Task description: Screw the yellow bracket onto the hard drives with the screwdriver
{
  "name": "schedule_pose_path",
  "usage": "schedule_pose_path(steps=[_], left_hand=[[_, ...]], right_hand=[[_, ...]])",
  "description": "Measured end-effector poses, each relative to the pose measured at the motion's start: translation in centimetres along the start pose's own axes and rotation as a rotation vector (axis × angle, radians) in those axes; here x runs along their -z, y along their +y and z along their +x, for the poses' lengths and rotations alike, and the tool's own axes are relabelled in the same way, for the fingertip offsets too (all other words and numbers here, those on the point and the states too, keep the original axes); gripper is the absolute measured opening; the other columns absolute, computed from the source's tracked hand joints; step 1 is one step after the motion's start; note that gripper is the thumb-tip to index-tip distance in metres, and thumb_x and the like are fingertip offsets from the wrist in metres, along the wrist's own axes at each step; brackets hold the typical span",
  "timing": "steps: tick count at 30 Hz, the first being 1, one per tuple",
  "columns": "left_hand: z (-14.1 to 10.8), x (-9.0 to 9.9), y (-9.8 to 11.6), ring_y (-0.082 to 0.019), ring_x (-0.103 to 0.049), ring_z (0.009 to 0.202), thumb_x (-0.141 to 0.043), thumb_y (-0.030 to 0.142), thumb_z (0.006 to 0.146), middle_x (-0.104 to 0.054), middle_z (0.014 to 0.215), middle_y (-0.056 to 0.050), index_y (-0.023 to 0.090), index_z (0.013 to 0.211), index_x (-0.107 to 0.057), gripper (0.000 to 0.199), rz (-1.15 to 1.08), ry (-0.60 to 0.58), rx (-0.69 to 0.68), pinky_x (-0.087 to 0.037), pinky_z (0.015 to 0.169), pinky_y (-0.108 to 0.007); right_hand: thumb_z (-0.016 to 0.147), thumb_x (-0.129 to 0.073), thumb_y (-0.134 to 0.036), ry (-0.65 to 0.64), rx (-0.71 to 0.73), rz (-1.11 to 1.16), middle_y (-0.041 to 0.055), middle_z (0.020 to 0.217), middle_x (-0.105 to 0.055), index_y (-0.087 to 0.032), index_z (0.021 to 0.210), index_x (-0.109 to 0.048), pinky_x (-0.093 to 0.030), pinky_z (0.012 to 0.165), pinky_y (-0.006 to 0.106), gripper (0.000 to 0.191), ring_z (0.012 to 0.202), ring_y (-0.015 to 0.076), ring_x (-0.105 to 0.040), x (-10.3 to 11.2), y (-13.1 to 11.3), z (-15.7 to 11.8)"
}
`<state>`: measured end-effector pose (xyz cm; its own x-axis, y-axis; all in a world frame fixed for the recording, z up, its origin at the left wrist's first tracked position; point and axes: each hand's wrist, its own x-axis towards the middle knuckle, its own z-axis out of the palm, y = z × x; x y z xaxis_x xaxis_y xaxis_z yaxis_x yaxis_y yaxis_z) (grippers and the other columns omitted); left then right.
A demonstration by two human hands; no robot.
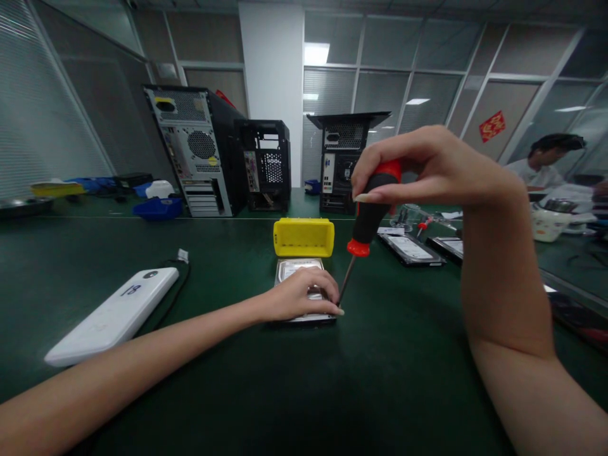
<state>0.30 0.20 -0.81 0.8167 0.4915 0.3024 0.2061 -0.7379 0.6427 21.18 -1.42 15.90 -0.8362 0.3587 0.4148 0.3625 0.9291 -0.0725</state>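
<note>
A hard drive (299,265) lies flat on the green table, partly covered by my left hand (304,293). The fingers of that hand curl over the drive's top and grip its right side. My right hand (418,168) is closed round the red and black handle of a screwdriver (365,218). The screwdriver leans, its shaft running down to the drive's near right corner beside my left fingertips. Whether the tip sits in a screw is hidden. Directly behind the drive is a yellow plastic bin (304,238) with its opening facing me.
A white power bank (114,316) marked 18, with a cable, lies at left. More hard drives (412,249) and another screwdriver (424,225) are at right. Computer cases (223,152) and a blue bin (159,209) stand behind. A person (546,158) sits at far right.
</note>
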Motion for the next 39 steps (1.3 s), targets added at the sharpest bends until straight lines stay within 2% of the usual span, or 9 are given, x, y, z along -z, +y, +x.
schedule_pose_path(steps=[4,7,16,20,23,29,34,39], left_hand=[[0.0,0.0,-0.1,-0.014,-0.057,0.085,-0.065,0.036,0.077,-0.062,0.088,-0.003,0.015,0.077,-0.067,0.020,0.041,-0.058,0.001,-0.040,0.077,-0.024],[-0.1,0.0,-0.1,-0.015,-0.056,0.089,-0.064,0.039,0.077,-0.062,0.090,-0.002,0.017,0.079,-0.069,0.022,0.084,-0.066,0.011,-0.037,0.082,-0.026],[-0.2,0.3,0.3,-0.017,-0.054,0.096,-0.061,0.041,0.079,-0.061,0.096,-0.001,0.022,0.085,-0.071,0.022,0.179,-0.106,0.049,-0.028,0.088,-0.030],[-0.3,0.3,0.3,-0.016,-0.054,0.094,-0.062,0.039,0.079,-0.059,0.096,-0.001,0.023,0.085,-0.072,0.020,0.170,-0.124,0.034,-0.028,0.086,-0.029],[0.0,0.4,0.0,-0.015,-0.054,0.091,-0.065,0.039,0.077,-0.059,0.095,-0.001,0.020,0.081,-0.071,0.020,0.114,-0.121,0.037,-0.031,0.083,-0.028],[1.1,0.5,-0.5,-0.014,-0.053,0.085,-0.071,0.037,0.071,-0.059,0.084,-0.001,0.018,0.075,-0.072,0.019,-0.015,-0.195,0.048,-0.037,0.075,-0.025],[1.1,0.3,-0.2,-0.019,-0.050,0.094,-0.073,0.043,0.066,-0.057,0.094,-0.001,0.022,0.072,-0.073,0.022,0.076,-0.127,0.180,-0.034,0.077,-0.029],[0.8,0.2,0.2,-0.023,-0.047,0.103,-0.075,0.042,0.063,-0.058,0.097,-0.001,0.023,0.072,-0.073,0.021,0.102,-0.114,0.202,-0.032,0.082,-0.033]], right_hand=[[0.077,-0.061,-0.035,-0.058,-0.033,0.036,0.0013,0.090,-0.063,-0.024,0.090,-0.062,-0.050,0.067,0.028,0.017,0.083,0.0174,-0.059,-0.5,0.4,0.5],[0.078,-0.060,-0.036,-0.079,-0.062,0.069,0.0016,0.091,-0.063,-0.024,0.090,-0.062,-0.051,0.063,0.027,0.017,0.084,0.0176,-0.059,-0.9,0.6,0.9],[0.076,-0.063,-0.031,-0.056,-0.050,0.108,0.0018,0.086,-0.063,-0.021,0.089,-0.065,-0.051,0.061,0.024,0.016,0.079,0.0160,-0.061,-1.3,1.1,1.1],[0.077,-0.063,-0.031,-0.024,-0.036,0.112,0.0034,0.084,-0.063,-0.015,0.088,-0.065,-0.049,0.064,0.023,0.019,0.077,0.0143,-0.061,-1.5,1.1,1.3],[0.078,-0.062,-0.032,-0.035,-0.020,0.094,0.0036,0.084,-0.063,-0.015,0.089,-0.064,-0.050,0.062,0.022,0.020,0.077,0.0140,-0.060,-1.4,1.2,1.3],[0.078,-0.061,-0.033,-0.030,-0.010,0.066,0.0035,0.084,-0.062,-0.014,0.090,-0.063,-0.049,0.062,0.022,0.022,0.076,0.0132,-0.059,-1.2,1.6,1.1],[0.079,-0.061,-0.034,0.017,0.024,0.045,0.0035,0.083,-0.062,-0.011,0.090,-0.065,-0.048,0.066,0.021,0.026,0.077,0.0120,-0.060,-1.3,1.9,1.1],[0.079,-0.061,-0.032,0.018,0.014,0.046,0.0041,0.085,-0.063,-0.011,0.089,-0.065,-0.049,0.067,0.021,0.024,0.080,0.0130,-0.060,-1.3,1.9,0.9]])
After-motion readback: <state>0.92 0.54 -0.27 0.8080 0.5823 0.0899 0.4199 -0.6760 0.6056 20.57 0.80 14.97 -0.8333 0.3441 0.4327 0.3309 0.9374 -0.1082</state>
